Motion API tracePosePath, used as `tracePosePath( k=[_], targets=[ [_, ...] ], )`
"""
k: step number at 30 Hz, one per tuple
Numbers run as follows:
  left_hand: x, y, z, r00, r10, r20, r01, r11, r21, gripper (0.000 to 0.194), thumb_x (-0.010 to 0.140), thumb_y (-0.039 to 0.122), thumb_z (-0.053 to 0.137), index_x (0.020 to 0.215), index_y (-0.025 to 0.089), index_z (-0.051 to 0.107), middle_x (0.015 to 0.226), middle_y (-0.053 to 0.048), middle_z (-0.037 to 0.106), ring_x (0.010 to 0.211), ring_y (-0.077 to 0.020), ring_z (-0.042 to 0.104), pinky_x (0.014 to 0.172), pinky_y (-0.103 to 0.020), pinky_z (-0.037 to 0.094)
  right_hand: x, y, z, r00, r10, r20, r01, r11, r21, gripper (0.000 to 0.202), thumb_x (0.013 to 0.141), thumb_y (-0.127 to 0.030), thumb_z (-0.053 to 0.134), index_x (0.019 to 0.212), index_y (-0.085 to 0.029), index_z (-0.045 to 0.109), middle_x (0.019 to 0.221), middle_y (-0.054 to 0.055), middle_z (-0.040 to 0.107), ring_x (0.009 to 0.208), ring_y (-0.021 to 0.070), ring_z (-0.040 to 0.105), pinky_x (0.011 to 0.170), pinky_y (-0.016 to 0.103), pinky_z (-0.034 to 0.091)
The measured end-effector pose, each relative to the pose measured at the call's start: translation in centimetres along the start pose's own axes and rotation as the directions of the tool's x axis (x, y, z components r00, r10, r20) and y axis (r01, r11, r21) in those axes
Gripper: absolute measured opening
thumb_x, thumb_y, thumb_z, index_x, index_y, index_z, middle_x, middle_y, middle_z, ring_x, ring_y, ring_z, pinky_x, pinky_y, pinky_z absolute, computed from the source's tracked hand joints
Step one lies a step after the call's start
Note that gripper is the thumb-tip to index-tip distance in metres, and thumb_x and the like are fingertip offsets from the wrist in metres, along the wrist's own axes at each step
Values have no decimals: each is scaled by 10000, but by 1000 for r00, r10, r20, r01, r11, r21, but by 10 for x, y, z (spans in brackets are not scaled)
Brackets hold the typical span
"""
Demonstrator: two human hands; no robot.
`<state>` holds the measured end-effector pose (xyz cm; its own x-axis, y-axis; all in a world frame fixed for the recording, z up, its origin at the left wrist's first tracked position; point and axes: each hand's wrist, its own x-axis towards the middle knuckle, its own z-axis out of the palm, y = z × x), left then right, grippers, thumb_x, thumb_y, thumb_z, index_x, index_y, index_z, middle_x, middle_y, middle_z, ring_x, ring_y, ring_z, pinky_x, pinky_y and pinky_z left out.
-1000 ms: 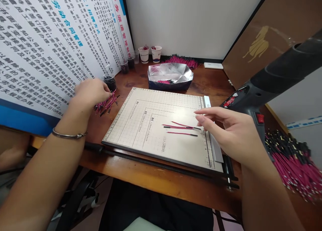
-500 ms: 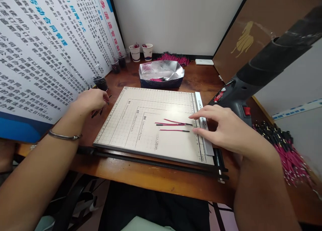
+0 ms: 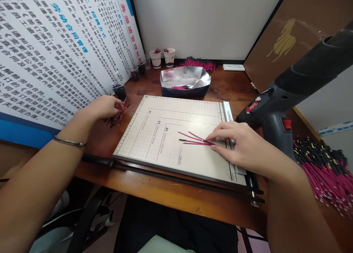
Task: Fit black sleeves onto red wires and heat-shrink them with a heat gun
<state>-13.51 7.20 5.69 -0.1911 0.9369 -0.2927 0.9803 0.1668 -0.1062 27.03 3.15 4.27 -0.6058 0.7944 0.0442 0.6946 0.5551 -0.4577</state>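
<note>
Four magenta wires [image 3: 195,139] lie on the gridded board of the paper cutter [image 3: 154,135], right half, inside the printed size outlines. Long axes run roughly left-right across the board, fanned: left tips spread apart, right ends converging at the right hand [image 3: 244,144]. One wire has its black-sleeved end pointing left; the other three point thin tips left, upper two angled slightly toward the board's far edge, lowest nearly level.

Right hand: thumb and forefinger nearly closed, pinching the gathered right ends; palm over the white strip [image 3: 227,113] at the board's right side. Left hand [image 3: 106,107]: fingertips drawn close together at the loose wire pile [image 3: 112,121], left of the board; whether it has hold of a wire, cannot tell. Pile wires point mixed ways.

Dark-filled plastic cup [image 3: 120,92] just behind the pile. Foil-lined box [image 3: 185,90] behind the board, some wires inside. Black tool with red switch [image 3: 278,122] right of the board, large wire bundle [image 3: 325,175] beyond it.
</note>
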Motion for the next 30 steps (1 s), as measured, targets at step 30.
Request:
tracePosePath(
  k=[30],
  targets=[
    [-4, 8, -12, 989, -147, 7, 147, 987, -68, 216, 839, 278, 604, 875, 164, 783, 781, -45, 736, 783, -196, 620, 669, -259, 443, 1, -6, 3, 1000, 24, -5, -24, 999, 24, 179, 866, -325, 626, 910, -275, 792, 941, 50, 753, 886, 224, 664, 847, 447, 466]
  ],
)
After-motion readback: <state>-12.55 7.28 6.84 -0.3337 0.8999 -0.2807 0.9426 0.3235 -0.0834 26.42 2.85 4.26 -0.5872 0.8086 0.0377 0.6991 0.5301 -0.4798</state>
